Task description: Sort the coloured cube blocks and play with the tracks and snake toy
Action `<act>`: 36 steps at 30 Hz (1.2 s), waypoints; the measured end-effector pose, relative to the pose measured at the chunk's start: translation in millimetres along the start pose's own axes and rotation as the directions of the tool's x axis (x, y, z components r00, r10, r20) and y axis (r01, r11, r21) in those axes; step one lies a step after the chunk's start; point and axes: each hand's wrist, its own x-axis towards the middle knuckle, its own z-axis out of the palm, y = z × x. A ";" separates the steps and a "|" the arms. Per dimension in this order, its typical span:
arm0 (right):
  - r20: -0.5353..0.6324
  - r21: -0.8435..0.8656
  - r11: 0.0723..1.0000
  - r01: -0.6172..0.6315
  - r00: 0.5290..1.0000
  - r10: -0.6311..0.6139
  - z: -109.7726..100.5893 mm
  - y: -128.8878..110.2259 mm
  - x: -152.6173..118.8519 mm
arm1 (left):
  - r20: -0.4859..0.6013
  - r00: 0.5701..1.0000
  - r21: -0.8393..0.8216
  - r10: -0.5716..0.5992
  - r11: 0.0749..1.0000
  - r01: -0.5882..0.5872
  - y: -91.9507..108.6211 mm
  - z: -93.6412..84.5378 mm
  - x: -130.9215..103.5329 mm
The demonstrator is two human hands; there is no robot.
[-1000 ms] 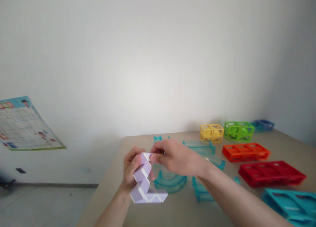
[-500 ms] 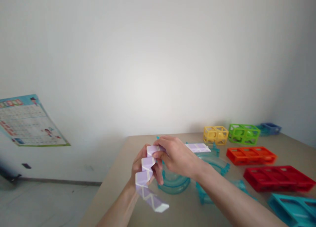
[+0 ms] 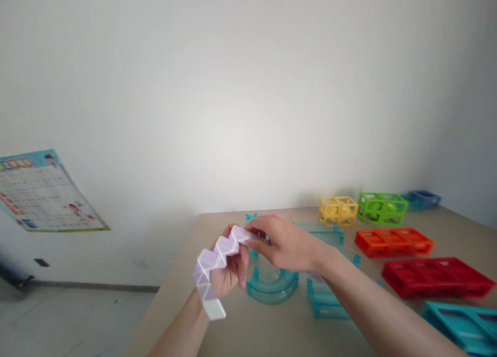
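Both hands (image 3: 256,253) clamped on zigzag purple-and-white puzzle (image 3: 212,258), wall poster (image 3: 50,194) headed in coloured characters, too blurred to read

Tan table (image 3: 264,333) under the grip, spread with plastic toy pieces.
Clear teal track pieces lie below and beyond the right hand (image 3: 277,243), with a curved one (image 3: 272,290) just under the grip; farther off and to its right sit a yellow block (image 3: 338,211), a green block (image 3: 382,209) and a blue piece (image 3: 425,199), while orange (image 3: 394,242), red (image 3: 438,278) and turquoise frames (image 3: 464,323) line up right of it, progressively nearer the viewer.
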 end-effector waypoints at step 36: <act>-0.051 -0.505 0.858 -0.098 0.995 0.084 20.3 -0.1 4.3 | -0.549 0.736 0.538 0.396 0.842 -0.051 7.2 15.3 9.1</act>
